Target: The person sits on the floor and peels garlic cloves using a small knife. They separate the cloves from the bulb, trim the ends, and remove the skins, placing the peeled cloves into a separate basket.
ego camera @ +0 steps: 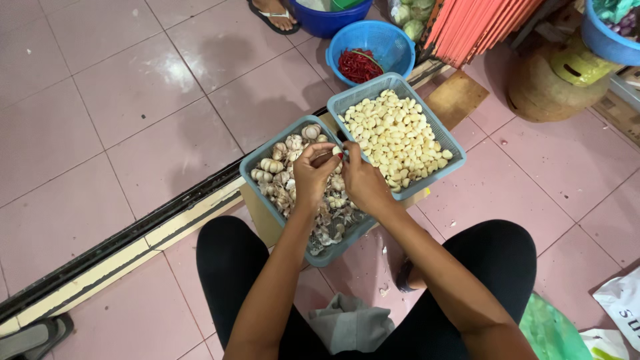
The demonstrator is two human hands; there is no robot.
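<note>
My left hand (312,175) and my right hand (363,181) meet over a blue-grey basket (261,159) of unpeeled garlic cloves and papery skins. Both hands pinch one small garlic clove (337,153) between their fingertips. Just to the right stands a second blue-grey basket (453,148) filled with several peeled pale-yellow garlic cloves (397,137). My legs in black trousers frame the lower part of the view.
A round blue basket (393,41) with red chillies (359,65) sits behind the garlic. A dark blue basin (327,20) and another person's sandalled foot (273,13) are at the top. An orange slatted object (477,23), a brown pot (543,83) and bags (620,303) stand right.
</note>
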